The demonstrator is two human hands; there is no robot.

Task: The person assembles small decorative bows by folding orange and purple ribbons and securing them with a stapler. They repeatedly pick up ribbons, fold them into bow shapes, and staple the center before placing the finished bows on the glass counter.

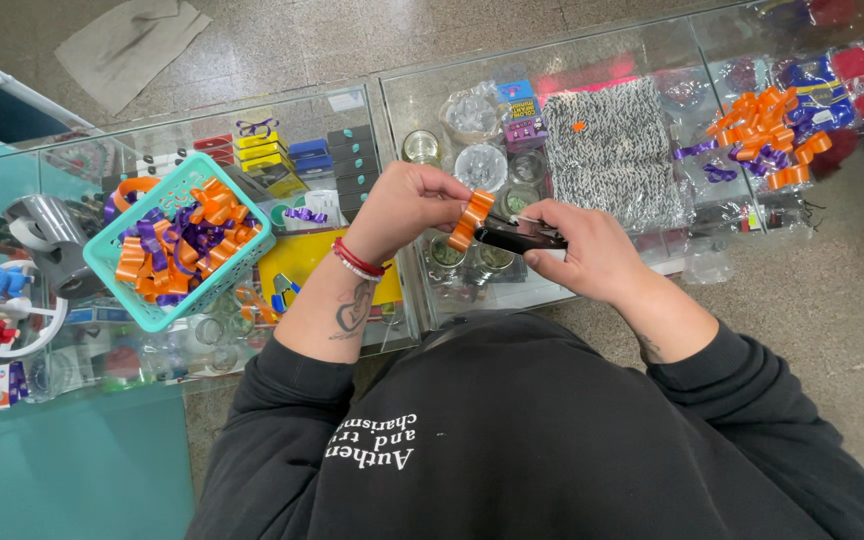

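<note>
Left hand [407, 205] pinches a folded loop of orange ribbon [471, 220] between thumb and fingertips, held above the glass counter [392, 95]. Right hand [592, 250] is closed round a small black tool [517, 240], likely a stapler, its nose meeting the ribbon's lower fold.

Step in hand, as I judge it: fixing the loops of one curled bow together at their centre. Next move would call for keeping the folds stacked square in the tool's mouth, then one firm squeeze without letting the loops slip.

Outward, left: teal basket [117, 262], tilted on the counter, heaped with orange and purple curled ribbon bows. A loose purple ribbon curl [304, 214] lies just beyond the left wrist. Far right: a pile of orange and purple ribbons [764, 135], well apart from the hands. Between them, a grey knitted piece [612, 150] on the glass.

Hard to tell:
- the tool's mouth, covered by fingers and ribbon; open or shut unknown
- how many loops are stacked
- goods under the glass, muddled by reflections
- counter's right end, cut off by the frame.
</note>
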